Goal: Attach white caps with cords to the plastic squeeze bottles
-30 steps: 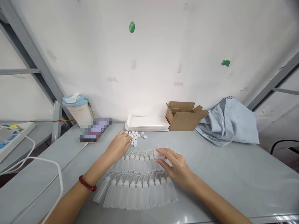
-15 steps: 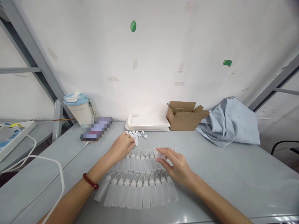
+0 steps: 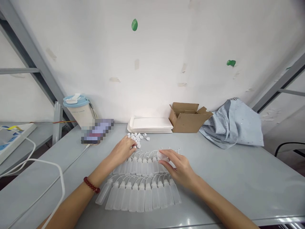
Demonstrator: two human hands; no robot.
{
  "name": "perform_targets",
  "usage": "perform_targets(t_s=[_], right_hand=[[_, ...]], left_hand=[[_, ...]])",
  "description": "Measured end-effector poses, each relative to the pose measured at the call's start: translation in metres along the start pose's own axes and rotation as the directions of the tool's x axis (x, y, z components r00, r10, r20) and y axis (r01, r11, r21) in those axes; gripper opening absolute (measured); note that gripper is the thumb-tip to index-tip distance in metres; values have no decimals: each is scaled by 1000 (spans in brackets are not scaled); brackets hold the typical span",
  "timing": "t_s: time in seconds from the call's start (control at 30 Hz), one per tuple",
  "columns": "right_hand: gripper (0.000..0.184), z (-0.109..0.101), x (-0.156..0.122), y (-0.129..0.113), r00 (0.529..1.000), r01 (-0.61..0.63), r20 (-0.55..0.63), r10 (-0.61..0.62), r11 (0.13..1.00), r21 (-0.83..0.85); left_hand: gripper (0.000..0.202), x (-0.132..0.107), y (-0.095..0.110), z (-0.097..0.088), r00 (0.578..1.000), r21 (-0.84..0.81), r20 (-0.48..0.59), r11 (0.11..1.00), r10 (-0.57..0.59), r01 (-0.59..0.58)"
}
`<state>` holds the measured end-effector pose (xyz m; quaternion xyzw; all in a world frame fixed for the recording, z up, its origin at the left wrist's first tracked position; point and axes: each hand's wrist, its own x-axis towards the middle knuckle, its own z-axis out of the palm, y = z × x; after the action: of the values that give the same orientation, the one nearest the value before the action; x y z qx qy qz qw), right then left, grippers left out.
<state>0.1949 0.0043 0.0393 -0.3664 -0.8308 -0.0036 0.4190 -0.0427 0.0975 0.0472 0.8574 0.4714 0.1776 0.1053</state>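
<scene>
"Surface (image 3: 226, 178) spans the lower half of the frame. Why the bulkier items along its back?"

"Likely to be out of the way: pale blue fabric (image 3: 247, 127) crumpled at centre right, then the open cardboard box (image 3: 187, 123), then the white stack (image 3: 151, 125) beside it."

"And what's being held?"

"The right hand (image 3: 179, 165), right of centre, pinches a rounded whitish piece (image 3: 162, 156) between thumb and fingers; what it is, I can't tell. The left hand (image 3: 122, 149), left of centre, has its fingers at the heap of caps (image 3: 138, 139). Whether it grips one, I can't tell."

"Where are the bottles (image 3: 141, 198), and why like that?"

"Bottom centre, lying in two fanned rows, necks toward the back, perhaps so each neck can be reached separately."

"How do they look?"

"Slim, frosted, with narrow whitish shoulders; the leftmost of the lower row slants away from its neighbours. Thin white strands (image 3: 179, 149) run from the necks. The pinched piece is pale and partly hidden. Smallest are the caps: white, jumbled, a couple apart on the heap's right."
</scene>
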Motion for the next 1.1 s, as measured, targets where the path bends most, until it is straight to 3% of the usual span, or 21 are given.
perform_targets(t_s=[0.13,0.27,0.37,0.47,0.53,0.63,0.87,1.1], right_hand=[[33,0,0,0,1000,-4,-1,4,1000,3],[32,0,1,1,1000,-15,0,15,1000,-5],[31,0,2,1,1000,-20,7,20,1000,-10],[30,0,2,1,1000,-24,4,24,1000,-18],[30,-1,2,1,1000,-23,-13,23,999,-29],[29,-1,2,1,999,-32,-31,31,999,-36],[26,0,1,0,999,-21,-40,19,999,-47],[25,-1,3,-1,999,12,-31,-14,999,-49]], left_hand=[[13,0,2,-2,999,-42,-35,999,-29,28],[21,-5,17,-16,992,-146,-86,986,-89,76],[26,-14,37,-29,982,-580,-17,802,-190,145],[26,-25,57,-32,981,-761,83,624,-178,178],[21,-30,68,-29,982,-801,161,569,-97,188],[15,-35,81,-21,979,-798,196,570,-58,194],[17,-37,87,-14,964,-831,93,514,-249,213],[18,-34,86,-16,962,-844,88,494,-258,210]])
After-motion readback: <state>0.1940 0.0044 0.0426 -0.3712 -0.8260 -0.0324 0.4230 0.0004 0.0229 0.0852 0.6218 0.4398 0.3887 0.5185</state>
